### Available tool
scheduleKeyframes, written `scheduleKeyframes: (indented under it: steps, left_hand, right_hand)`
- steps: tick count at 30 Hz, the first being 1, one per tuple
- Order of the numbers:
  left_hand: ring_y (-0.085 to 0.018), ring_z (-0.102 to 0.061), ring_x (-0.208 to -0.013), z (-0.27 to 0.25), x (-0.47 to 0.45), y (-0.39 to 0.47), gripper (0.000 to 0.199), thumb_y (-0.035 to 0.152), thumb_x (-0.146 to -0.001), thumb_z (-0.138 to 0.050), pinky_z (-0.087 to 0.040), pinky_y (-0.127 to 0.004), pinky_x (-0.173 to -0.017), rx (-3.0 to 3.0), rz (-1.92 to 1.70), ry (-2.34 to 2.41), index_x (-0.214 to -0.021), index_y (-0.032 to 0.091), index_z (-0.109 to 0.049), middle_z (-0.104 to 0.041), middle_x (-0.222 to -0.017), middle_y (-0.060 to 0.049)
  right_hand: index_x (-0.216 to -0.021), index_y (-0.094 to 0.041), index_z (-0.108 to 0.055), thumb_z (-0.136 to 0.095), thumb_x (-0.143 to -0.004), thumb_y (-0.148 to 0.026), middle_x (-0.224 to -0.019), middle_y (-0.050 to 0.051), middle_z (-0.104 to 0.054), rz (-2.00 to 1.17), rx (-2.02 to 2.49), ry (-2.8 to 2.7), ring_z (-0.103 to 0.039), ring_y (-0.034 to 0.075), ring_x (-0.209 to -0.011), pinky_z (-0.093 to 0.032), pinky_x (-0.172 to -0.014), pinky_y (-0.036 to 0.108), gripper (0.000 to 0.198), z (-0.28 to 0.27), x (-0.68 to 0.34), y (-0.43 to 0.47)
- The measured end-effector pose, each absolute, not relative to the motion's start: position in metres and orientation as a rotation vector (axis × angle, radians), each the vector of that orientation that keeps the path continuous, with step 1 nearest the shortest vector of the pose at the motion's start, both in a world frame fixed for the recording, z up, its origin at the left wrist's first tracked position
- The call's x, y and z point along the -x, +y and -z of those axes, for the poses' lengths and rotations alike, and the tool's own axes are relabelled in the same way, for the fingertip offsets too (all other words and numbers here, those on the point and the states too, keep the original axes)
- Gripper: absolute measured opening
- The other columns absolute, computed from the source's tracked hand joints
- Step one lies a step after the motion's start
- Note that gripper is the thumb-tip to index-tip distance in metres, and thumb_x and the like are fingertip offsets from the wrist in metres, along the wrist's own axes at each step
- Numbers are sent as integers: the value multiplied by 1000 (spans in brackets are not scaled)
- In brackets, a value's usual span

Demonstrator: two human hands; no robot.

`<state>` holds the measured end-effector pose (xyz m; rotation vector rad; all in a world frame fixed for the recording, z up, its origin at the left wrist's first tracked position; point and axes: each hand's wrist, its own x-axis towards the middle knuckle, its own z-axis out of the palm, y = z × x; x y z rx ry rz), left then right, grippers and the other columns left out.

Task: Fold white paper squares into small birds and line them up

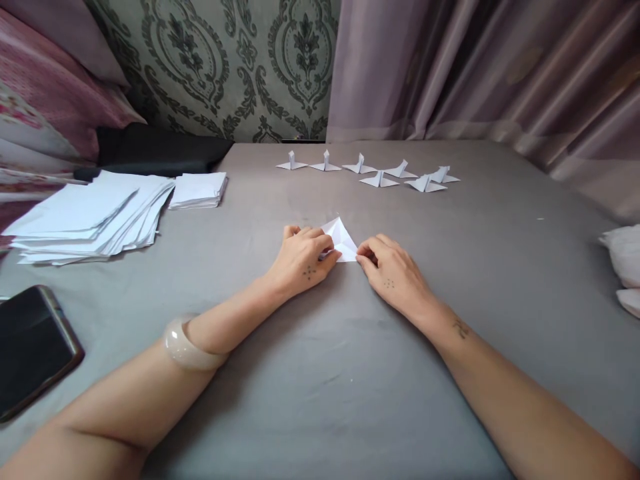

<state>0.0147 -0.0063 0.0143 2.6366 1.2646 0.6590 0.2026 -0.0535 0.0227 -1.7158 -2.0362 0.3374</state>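
Note:
A small white sheet of folded paper (341, 237) lies between my hands, creased into a pointed shape with its tip facing away from me. My left hand (306, 259) is closed on the paper's left side, thumb and fingers pressed together, covering that part of it. At the lower right corner, my right hand (393, 270) pinches the paper between thumb and index finger. Beyond my hands stand several folded paper birds (380, 180) in loose rows.
On the left are a big stack of white paper (90, 213) and a smaller stack of cut paper (199, 190). A phone (37, 350) lies nearer me on the left. Black cloth (155, 148) sits behind the stacks. Something white and crumpled (625, 257) is at the right edge.

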Motion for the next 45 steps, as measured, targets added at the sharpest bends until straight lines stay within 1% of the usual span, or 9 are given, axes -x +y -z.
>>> scheduleKeyframes:
  steps: [3,9,16,21,26,31,33,38,45]
  left_hand:
    - [-17,-58,-78,-15,-16,-7,23,33,-90,-52,-28,-39,-85,-2621,-644,1273,-75,17,-61,-66,-81,-2]
    - [-15,-57,-75,-28,-7,2,22,39,-83,-61,-31,-39,-87,-2370,-578,1251,-82,17,-64,-66,-80,0]
    - [-13,-52,-69,-41,20,26,39,52,-85,-57,-37,-26,-64,-2121,-357,956,-88,15,-69,-64,-78,-2]
    - [-16,-54,-82,-46,23,27,29,42,-80,-65,-40,-28,-77,-2258,-292,896,-95,16,-67,-66,-92,-4]
    - [-20,-54,-101,-39,18,23,16,16,-82,-51,-29,-42,-100,-2574,-396,869,-88,20,-65,-65,-107,-4]
    - [-31,-37,-124,-29,5,12,30,32,-89,-55,-29,-46,-99,-2782,-891,1100,-117,23,-58,-44,-138,-13]
    - [-31,-40,-119,-26,0,6,38,40,-90,-55,-31,-45,-95,-2813,-971,1146,-122,21,-52,-45,-134,-16]
    - [-21,-53,-93,-23,-4,-1,27,32,-99,-38,-36,-37,-83,-2942,-686,890,-97,17,-60,-62,-106,-11]
    - [-19,-59,-97,-20,-2,0,35,21,-100,-32,-47,-30,-82,-2842,-494,655,-107,15,-66,-66,-106,-11]
  right_hand:
    - [-95,-18,-65,-43,-91,-7,-98,6,-65,-275,1534,-2178,-55,20,-95,-42,-77,30,25,-21,-199,-58]
    - [-102,-17,-67,-39,-92,-7,-100,8,-64,-252,1552,-2271,-55,20,-90,-43,-75,32,31,-22,-191,-67]
    - [-102,-16,-68,-40,-90,-4,-100,8,-63,-293,1594,-2266,-56,20,-92,-44,-76,31,33,-26,-191,-66]
    - [-106,-17,-68,-40,-90,-4,-103,8,-63,-272,1590,-2280,-55,20,-91,-44,-76,32,35,-25,-191,-67]
    - [-111,-18,-68,-37,-91,-5,-105,9,-61,-237,1582,-2315,-52,20,-91,-44,-74,32,39,-24,-190,-68]
    - [-111,-22,-68,-37,-91,-6,-101,9,-59,-198,1570,-2363,-50,21,-90,-41,-69,31,41,-23,-193,-68]
    - [-111,-24,-69,-38,-90,-6,-100,8,-59,-216,1549,-2377,-50,20,-89,-41,-69,31,42,-24,-195,-67]
    - [-111,-25,-69,-40,-91,-7,-101,7,-59,-311,1536,-2384,-51,20,-91,-42,-74,31,40,-28,-200,-65]
    - [-95,-29,-74,-44,-87,-8,-100,3,-62,-472,1626,-2360,-56,17,-93,-42,-74,28,37,-42,-216,-63]
